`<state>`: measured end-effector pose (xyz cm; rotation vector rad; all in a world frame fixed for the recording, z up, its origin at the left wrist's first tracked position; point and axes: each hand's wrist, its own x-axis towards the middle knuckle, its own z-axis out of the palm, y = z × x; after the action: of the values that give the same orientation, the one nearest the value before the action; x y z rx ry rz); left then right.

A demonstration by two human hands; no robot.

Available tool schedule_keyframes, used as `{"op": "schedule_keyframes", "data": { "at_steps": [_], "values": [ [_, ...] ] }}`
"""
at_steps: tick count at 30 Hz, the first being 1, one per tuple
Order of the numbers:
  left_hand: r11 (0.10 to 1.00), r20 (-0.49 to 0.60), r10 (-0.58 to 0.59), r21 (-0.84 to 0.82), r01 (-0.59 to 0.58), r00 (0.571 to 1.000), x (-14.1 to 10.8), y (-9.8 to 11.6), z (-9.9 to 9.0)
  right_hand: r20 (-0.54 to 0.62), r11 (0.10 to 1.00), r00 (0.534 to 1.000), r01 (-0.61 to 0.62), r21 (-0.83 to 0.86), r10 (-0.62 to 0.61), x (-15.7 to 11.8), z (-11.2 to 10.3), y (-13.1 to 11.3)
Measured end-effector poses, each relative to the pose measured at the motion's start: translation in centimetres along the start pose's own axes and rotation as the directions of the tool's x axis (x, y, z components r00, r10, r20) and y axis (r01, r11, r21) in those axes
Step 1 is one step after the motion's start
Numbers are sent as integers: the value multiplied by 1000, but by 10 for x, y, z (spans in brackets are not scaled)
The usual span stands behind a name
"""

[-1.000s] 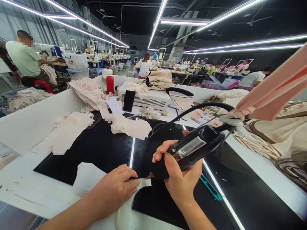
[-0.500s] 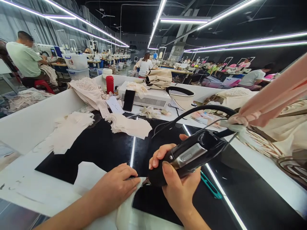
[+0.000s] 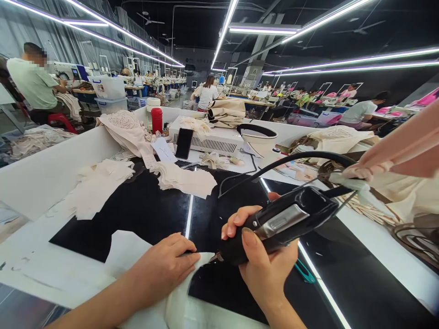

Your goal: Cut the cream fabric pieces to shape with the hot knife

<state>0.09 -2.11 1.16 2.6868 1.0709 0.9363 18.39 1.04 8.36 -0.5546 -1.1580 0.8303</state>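
My right hand [image 3: 265,265] is wrapped round a black corded tool [image 3: 277,224] with a silver plate on its side. The tool's narrow metal tip is at the right end of a pale fabric piece [image 3: 178,297]. On the fabric's edge lies my left hand [image 3: 171,262], palm down, its fingers together and pressing; the fabric runs under them and back toward me. Beside that hand a white sheet [image 3: 125,249] rests on the black tabletop [image 3: 154,219]. A pink cloth strip [image 3: 394,146] is tied near the tool's cable end.
Stacked fabric pieces [image 3: 187,178] and another pile [image 3: 99,185] lie beyond my hands. A phone [image 3: 184,142], a red bottle [image 3: 157,119] and a white vented box [image 3: 206,139] stand at the back. Teal snips [image 3: 304,273] lie to the right. Several people sit at machines farther off.
My right hand and the tool have moved to the right, and the tool's tip has shifted away from my left fingers. My left hand has hardly moved. More fabric shows between them.
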Motion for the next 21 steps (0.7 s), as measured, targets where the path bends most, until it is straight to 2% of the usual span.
{"op": "schedule_keyframes", "data": {
  "at_steps": [17, 21],
  "values": [
    [1000, 24, 21, 23, -21, 999, 3, -1, -3, 14, 999, 1000, -11, -45, 11, 0, 2, 2],
    [990, -11, 54, 134, -52, 998, 1, 4, -5, 15, 998, 1000, -11, -62, 12, -2, 0, 2]
  ]
}}
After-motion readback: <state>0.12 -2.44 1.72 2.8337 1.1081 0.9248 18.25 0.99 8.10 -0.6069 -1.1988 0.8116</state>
